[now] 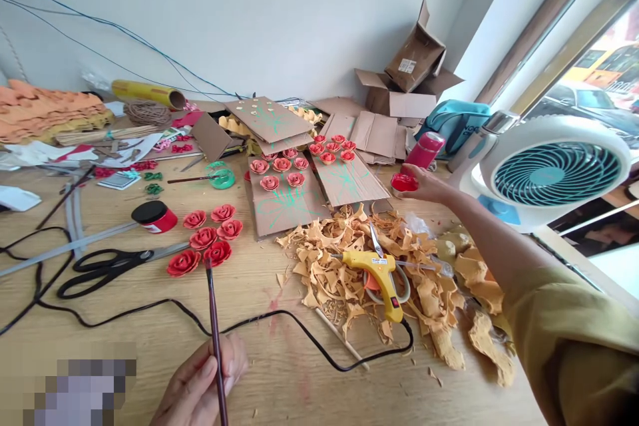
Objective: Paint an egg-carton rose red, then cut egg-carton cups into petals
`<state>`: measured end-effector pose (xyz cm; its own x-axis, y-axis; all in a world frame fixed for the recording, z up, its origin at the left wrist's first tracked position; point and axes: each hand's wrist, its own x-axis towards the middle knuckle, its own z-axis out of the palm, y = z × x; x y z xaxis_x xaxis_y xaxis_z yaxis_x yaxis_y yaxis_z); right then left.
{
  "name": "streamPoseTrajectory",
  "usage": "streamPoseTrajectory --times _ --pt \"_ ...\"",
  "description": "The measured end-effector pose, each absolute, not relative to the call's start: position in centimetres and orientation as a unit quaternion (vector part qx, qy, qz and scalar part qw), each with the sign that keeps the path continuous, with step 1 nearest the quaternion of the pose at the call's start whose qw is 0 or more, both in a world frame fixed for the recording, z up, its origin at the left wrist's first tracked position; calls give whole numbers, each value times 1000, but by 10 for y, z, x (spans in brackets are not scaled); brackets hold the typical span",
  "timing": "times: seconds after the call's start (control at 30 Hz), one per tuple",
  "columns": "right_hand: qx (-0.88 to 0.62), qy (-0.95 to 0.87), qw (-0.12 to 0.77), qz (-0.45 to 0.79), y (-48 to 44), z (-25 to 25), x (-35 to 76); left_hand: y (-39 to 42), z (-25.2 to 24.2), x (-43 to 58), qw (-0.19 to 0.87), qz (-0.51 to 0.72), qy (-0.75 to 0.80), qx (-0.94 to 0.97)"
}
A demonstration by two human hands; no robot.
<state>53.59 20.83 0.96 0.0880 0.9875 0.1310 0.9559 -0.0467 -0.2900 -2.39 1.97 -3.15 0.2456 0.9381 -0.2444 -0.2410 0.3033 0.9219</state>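
Note:
My left hand point(197, 383) pinches a dark paintbrush point(215, 326), held upright with its tip at the lower edge of a bright red paper rose point(217, 253). Whether bristles and petal touch I cannot tell. Several more red-orange roses point(202, 237) cluster around that one. Stretched out to the far right, my right hand point(424, 184) has its fingers around a small cup of red paint point(403, 182). A red jar with a black lid point(154, 216) stands left of the roses, with black-handled scissors point(112, 266) lying below it.
A yellow glue gun point(377, 273) and its black cord lie on orange scraps point(329, 246). Cardboard panels point(292, 203) bear more roses. Green paint point(220, 176) with a brush sits behind. A white fan point(554, 170) and pink bottle point(426, 150) stand at the right.

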Motion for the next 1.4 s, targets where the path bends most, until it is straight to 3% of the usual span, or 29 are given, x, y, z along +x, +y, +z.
streamPoseTrajectory --times 0.07,0.13,0.23,0.3,0.47,0.63,0.77,0.93,1.4 --pt "-718 -671 182 17 195 22 525 19 -32 -26 680 430 436 403" --pt "-691 -668 274 -43 173 39 504 18 -32 -27 675 432 438 408" --pt "-638 -676 369 -17 124 67 446 16 -31 -24 659 442 438 422" --pt "-598 -715 357 55 84 78 394 14 -29 -20 642 445 438 445" --pt "-473 -813 227 252 3 75 278 7 -15 -6 599 392 424 554" --pt "-473 -797 177 331 -25 52 221 1 -4 4 600 383 380 591" --pt "-527 -724 155 417 -38 42 203 -4 -4 5 597 399 350 602" --pt "-500 -601 227 581 -53 35 194 -5 -7 4 567 436 347 607" --pt "-546 -629 258 489 -62 39 221 -2 -14 4 502 443 360 650"
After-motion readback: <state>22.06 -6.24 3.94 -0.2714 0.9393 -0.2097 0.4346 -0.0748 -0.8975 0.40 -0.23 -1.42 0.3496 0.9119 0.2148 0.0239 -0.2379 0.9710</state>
